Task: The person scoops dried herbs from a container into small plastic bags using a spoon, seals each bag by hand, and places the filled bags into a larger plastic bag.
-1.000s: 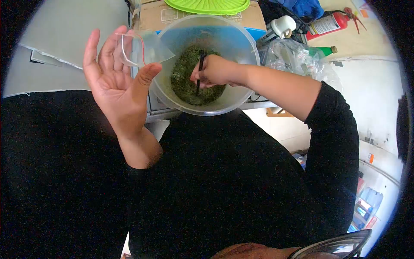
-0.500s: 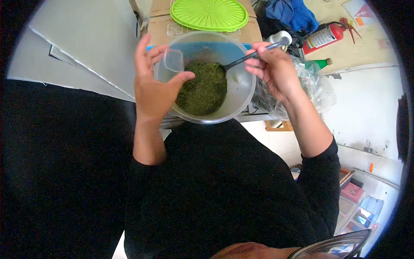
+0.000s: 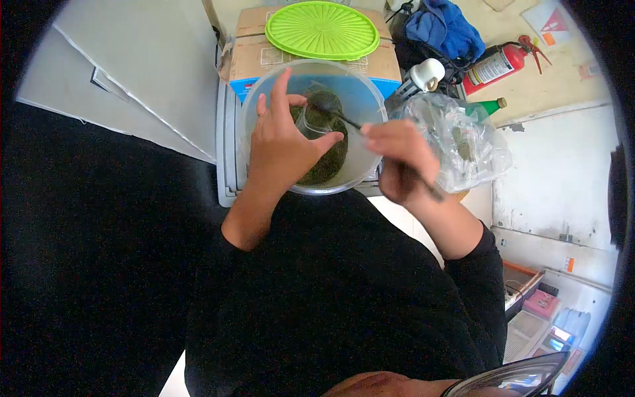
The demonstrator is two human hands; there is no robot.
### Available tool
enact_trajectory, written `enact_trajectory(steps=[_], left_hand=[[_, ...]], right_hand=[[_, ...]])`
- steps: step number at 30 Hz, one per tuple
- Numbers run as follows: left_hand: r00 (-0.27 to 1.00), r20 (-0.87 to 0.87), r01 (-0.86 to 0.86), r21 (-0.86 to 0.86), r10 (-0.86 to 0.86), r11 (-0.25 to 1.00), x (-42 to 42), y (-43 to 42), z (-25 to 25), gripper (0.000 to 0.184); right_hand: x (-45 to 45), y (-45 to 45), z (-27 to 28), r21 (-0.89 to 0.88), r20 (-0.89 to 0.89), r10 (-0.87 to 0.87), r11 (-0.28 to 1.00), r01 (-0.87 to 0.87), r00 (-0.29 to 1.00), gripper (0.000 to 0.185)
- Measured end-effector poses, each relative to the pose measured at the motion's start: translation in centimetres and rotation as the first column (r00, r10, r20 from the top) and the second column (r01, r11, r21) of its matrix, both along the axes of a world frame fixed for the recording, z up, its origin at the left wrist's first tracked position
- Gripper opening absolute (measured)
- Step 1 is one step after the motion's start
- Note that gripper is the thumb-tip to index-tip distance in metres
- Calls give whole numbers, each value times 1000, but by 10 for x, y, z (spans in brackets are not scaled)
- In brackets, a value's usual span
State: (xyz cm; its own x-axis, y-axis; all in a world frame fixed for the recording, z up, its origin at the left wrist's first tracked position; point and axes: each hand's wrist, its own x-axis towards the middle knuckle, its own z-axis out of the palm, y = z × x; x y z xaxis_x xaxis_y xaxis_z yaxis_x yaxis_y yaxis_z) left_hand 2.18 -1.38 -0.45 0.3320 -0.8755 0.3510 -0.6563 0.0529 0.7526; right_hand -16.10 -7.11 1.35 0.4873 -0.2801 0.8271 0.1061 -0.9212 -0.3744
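Observation:
A large translucent tub [image 3: 362, 149] holds a heap of dried green herb [image 3: 324, 169]. Over it, my left hand [image 3: 284, 149] grips a small clear plastic cup [image 3: 309, 127] between thumb and fingers. My right hand [image 3: 407, 155], blurred by motion, is closed round the handle of a dark spoon [image 3: 348, 121]. The spoon's bowl is at the cup's mouth and carries or touches some herb. How much herb lies inside the cup is hard to make out.
Behind the tub, a green ribbed lid [image 3: 322, 30] lies on a cardboard box [image 3: 248, 56]. To the right are a clear plastic bag [image 3: 463, 142], a white flask [image 3: 426, 74], a green bottle [image 3: 491, 106], a blue cloth [image 3: 446, 30] and a red fire extinguisher [image 3: 493, 66].
My left hand has moved right with the cup, lower over the herb. The spoon has lifted from the herb to the cup, and my right hand has dropped, tilting the handle down.

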Motion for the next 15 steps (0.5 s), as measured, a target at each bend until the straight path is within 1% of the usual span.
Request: enact_trajectory(steps=[1,4,5,8,9,12,13,15], left_hand=[[1000,-22,-6,16,7,1000,0,0,-1,106],[999,-35,-7,48,8,999,1,0,-2,105],[999,-46,-2,35,4,999,2,0,-4,104],[996,-86,4,11,-3,1000,5,0,-5,102],[995,-104,2,10,-1,1000,7,1,-4,101],[983,-184,-7,19,11,1000,4,3,7,98],[977,-214,-8,23,13,1000,2,4,11,97],[975,-223,-15,5,16,1000,-2,5,12,97]], right_hand=[[-1,0,2,-109,-101,-12,994,1,995,20],[-2,8,10,-243,-220,-51,970,-4,974,20],[-3,7,11,-221,-210,-65,975,17,976,24],[0,1,0,22,-165,-198,979,204,966,30],[2,3,4,144,-274,-198,959,244,941,31],[5,4,1,278,-541,-108,913,299,834,36],[8,7,2,322,-538,-72,903,284,840,35],[19,17,-2,426,-563,-79,825,370,823,39]])
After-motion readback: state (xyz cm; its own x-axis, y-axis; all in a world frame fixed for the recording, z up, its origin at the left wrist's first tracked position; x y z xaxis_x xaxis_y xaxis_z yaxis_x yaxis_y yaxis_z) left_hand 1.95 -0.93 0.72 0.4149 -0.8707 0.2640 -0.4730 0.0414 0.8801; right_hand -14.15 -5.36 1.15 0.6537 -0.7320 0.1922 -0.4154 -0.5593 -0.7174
